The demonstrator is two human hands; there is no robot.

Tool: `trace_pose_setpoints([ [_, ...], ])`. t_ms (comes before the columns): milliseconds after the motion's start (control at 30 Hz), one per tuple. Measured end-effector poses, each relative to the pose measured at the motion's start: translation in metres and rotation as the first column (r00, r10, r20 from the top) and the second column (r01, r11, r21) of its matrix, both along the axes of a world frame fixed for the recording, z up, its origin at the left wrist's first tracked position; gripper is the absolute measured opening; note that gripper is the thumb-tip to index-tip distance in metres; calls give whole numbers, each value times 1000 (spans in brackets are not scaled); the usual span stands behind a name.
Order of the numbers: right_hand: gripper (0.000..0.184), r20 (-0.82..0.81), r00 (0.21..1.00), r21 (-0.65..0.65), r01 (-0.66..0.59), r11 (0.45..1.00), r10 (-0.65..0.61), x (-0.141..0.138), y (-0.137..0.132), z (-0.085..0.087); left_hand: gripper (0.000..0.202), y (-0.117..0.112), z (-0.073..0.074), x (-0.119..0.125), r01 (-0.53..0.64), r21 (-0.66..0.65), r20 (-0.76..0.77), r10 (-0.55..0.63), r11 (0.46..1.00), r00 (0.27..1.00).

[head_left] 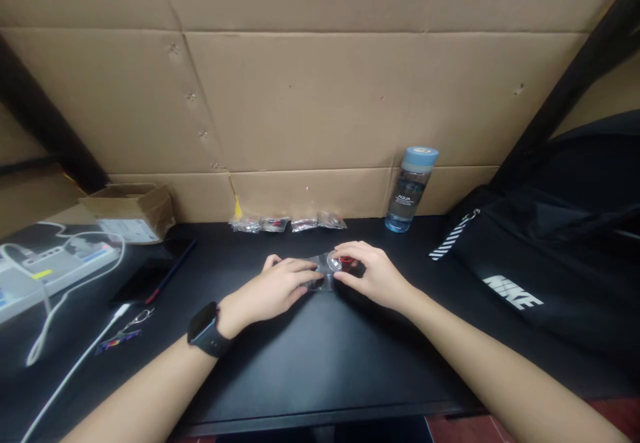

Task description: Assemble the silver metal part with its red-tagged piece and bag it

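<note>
Both hands meet at the middle of the black desk (320, 356) over a small clear plastic bag (325, 271) with something red and black inside. My left hand (277, 289), with a black watch on the wrist, pinches the bag's left side. My right hand (373, 273) has its fingers curled onto the bag's right end, by the red part. Several similar small clear bags (287, 223) lie in a row at the back of the desk against the cardboard wall.
A water bottle with a blue cap (411, 189) stands at the back right. A black bag (550, 256) fills the right side. At left are a cardboard box (133, 211), a white power strip (55, 263) with cables, a dark phone (145, 283) and a key ring (123, 336).
</note>
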State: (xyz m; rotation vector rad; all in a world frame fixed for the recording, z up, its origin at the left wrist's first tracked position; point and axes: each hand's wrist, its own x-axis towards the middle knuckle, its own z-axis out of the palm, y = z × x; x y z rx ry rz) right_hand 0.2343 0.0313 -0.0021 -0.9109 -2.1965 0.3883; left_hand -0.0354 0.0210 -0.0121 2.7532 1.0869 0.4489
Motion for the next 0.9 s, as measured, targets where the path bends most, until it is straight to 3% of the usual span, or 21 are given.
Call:
trace_pose_setpoints([
  [133, 26, 127, 992, -3, 12, 1000, -12, 2, 2, -3, 43, -8, 2, 12, 23, -18, 0, -23, 1000, 1000],
  [400, 23, 292, 956, -29, -14, 999, 21, 7, 3, -3, 45, -8, -4, 15, -69, 48, 10, 69, 996, 998],
  [667, 31, 202, 975, -100, -72, 992, 91, 3, -1, -4, 47, -13, -1, 22, -45, -25, 66, 47, 999, 997],
  [900, 38, 23, 995, -187, -89, 978, 95, -3, 3, -9, 53, -8, -4, 19, -33, -71, 91, 39, 997, 995],
])
